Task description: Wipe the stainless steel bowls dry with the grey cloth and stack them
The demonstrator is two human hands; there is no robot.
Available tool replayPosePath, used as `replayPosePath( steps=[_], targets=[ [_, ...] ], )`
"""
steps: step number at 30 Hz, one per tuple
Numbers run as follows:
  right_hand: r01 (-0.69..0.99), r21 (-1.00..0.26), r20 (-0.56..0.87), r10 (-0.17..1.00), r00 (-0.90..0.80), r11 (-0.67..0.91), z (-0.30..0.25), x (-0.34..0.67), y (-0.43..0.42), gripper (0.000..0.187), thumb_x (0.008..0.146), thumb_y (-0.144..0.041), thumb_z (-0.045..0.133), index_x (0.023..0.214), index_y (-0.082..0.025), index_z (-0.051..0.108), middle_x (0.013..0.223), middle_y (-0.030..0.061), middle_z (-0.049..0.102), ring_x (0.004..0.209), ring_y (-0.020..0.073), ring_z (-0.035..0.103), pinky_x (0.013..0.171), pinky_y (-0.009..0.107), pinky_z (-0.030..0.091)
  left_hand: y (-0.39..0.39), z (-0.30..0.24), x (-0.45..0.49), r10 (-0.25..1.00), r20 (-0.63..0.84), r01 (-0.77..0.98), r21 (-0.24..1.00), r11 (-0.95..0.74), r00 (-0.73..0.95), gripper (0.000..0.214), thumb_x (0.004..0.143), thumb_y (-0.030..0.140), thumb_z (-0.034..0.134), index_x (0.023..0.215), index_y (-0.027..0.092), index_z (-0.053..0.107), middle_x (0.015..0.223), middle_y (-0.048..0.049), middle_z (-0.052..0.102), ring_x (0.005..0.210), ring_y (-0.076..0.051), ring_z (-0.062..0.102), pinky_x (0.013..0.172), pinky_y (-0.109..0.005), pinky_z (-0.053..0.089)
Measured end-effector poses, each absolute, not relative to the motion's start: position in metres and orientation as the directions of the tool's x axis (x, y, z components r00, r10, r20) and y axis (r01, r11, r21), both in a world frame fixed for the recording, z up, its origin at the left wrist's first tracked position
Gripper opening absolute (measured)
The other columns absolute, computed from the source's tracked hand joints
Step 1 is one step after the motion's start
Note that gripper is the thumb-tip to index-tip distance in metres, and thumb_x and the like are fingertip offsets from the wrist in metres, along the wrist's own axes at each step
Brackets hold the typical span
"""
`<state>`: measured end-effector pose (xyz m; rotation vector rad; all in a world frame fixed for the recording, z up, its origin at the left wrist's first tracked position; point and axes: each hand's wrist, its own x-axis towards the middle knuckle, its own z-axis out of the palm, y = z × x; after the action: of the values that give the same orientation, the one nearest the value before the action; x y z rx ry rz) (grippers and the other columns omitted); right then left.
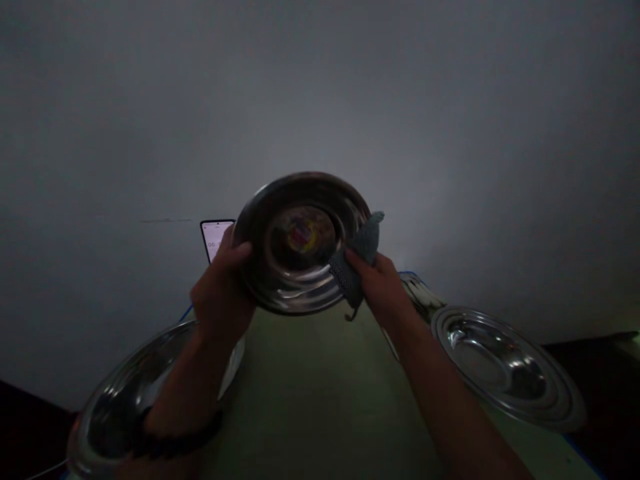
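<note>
A shiny metal plate (285, 280) with a red and yellow sticker (301, 235) at its centre is held up above the table, its face tilted toward me. My left hand (223, 287) grips its left rim, thumb on the face and fingers hidden behind. At the right rim my right hand (377, 277) pinches a grey-green cloth (367, 239), which is pressed over the plate's edge. Part of the cloth hangs below the thumb. The picture is dim and slightly blurred.
A large metal basin (113, 407) stands at the left under my forearm. To the right lies another metal dish (500, 363), near pale stacked items (423, 293) I cannot make out. A lit phone (216, 237) leans against the grey wall (320, 87) behind the pale green table (320, 393).
</note>
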<state>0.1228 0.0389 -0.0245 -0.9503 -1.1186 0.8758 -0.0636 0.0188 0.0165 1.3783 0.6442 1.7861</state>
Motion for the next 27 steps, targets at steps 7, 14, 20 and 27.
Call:
replayPosePath(
  steps=[7,14,20,27],
  targets=[
    [0.547,-0.555,0.682,0.719,-0.132,0.627,0.005,0.143,0.005,0.015,0.080,-0.027,0.062,0.090,-0.021,0.073,0.071,-0.0009,0.071,0.063,0.0144,0.061,0.061,0.027,0.046,-0.002,0.032,-0.074,0.807,0.413,-0.047,0.899,-0.435,0.422,0.039,0.064,0.027,0.081,0.103,0.026,0.076,0.108,-0.0107,0.074,0.108,-0.037,0.065,0.087,-0.044,0.056],
    [0.648,-0.478,0.833,0.540,0.119,0.593,0.004,0.144,0.004,0.019,0.076,-0.033,0.068,0.090,-0.022,0.074,0.063,-0.0022,0.067,0.052,0.0126,0.054,0.056,0.027,0.043,-0.001,0.028,-0.068,0.778,0.480,-0.008,0.853,-0.522,0.405,0.037,0.079,0.036,0.071,0.114,0.027,0.073,0.112,-0.0091,0.074,0.113,-0.034,0.063,0.097,-0.045,0.052],
    [0.214,-0.864,0.498,0.715,0.490,0.456,-0.017,0.110,0.019,0.038,0.079,-0.055,0.060,0.071,-0.018,0.066,0.066,0.0032,0.067,0.063,0.0163,0.058,0.059,0.029,0.045,0.008,0.030,-0.061,0.876,0.479,-0.354,0.811,-0.465,-0.052,0.018,0.071,0.035,0.075,0.088,0.030,0.076,0.098,-0.0008,0.076,0.102,-0.030,0.068,0.089,-0.043,0.058],
    [-0.584,-0.800,0.034,0.983,0.181,0.136,-0.053,0.064,0.030,0.039,0.072,-0.049,0.068,0.099,-0.021,0.065,0.099,0.0074,0.075,0.078,0.0195,0.069,0.071,0.034,0.055,0.008,-0.006,-0.010,0.766,0.474,-0.419,0.647,-0.637,-0.433,0.050,0.067,0.008,0.067,0.111,0.031,0.061,0.127,0.0030,0.062,0.124,-0.023,0.054,0.107,-0.038,0.044]
  ],
)
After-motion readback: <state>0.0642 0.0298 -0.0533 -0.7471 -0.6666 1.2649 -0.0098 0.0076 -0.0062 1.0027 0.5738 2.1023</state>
